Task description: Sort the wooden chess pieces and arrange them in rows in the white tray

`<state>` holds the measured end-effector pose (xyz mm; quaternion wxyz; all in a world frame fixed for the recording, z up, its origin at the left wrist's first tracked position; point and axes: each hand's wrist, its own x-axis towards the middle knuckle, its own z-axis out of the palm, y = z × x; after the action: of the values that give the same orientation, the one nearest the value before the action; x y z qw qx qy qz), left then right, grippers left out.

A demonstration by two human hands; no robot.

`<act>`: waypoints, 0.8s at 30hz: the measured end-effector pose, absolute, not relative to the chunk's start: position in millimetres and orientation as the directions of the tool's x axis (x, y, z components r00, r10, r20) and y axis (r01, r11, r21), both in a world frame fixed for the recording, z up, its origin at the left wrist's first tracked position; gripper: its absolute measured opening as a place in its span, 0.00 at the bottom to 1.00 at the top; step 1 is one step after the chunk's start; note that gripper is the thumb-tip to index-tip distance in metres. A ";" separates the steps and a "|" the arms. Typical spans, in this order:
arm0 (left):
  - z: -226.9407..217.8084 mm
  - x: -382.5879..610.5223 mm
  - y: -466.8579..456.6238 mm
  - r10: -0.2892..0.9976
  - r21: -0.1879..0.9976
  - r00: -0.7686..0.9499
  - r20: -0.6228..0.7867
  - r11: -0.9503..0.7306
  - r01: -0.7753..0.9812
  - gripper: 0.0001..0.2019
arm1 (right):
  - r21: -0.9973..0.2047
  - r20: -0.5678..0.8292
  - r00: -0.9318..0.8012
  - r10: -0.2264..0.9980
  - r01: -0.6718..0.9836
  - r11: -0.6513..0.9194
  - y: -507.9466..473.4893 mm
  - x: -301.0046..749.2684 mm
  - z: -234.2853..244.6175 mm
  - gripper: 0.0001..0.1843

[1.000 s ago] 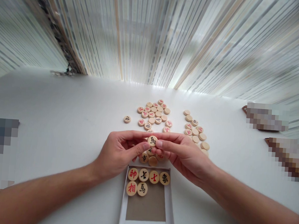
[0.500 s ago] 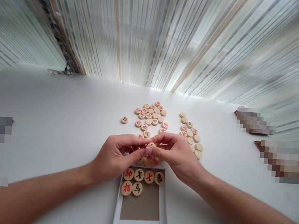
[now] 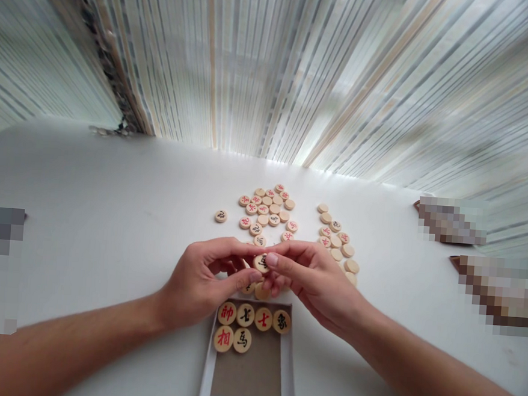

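A round wooden Chinese chess piece [image 3: 260, 263] with a black character is pinched between the fingers of both hands, just above the far end of a shallow white box. My right hand [image 3: 319, 277] has its thumb over the piece's right edge. On the other side, my left hand [image 3: 207, 275] closes in with fingertips and thumb at the piece's left edge. The box [image 3: 246, 378] has a grey-brown bottom. Inside it, a row of red and black pieces [image 3: 245, 315] lies face up, with a red piece [image 3: 223, 339] and a black piece [image 3: 242, 340] below.
Beyond my hands, many loose pieces [image 3: 263, 210] lie scattered on the white table [image 3: 109, 211], some blank side up. Another group [image 3: 335, 242] spreads to the right, and a lone piece [image 3: 220, 216] to the left. A striped curtain [image 3: 255, 70] hangs behind. Blurred-out objects [image 3: 487, 292] stand right.
The held piece has been tilted so that its black character now faces me. Both hands stay over the far end of the box; the view has shifted slightly.
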<state>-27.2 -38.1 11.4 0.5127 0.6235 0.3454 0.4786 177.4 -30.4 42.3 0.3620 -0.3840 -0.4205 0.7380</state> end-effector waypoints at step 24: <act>15.6 -26.5 -41.6 0.868 0.904 0.297 0.399 -0.427 0.034 0.12 | -0.955 -0.202 -0.419 0.885 -0.115 -0.272 -32.7 178.9 41.5 0.17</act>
<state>-26.5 -41.6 15.6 0.4223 0.6855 0.3291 0.4934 178.9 -32.7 41.5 0.3619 -0.3991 -0.4825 0.6906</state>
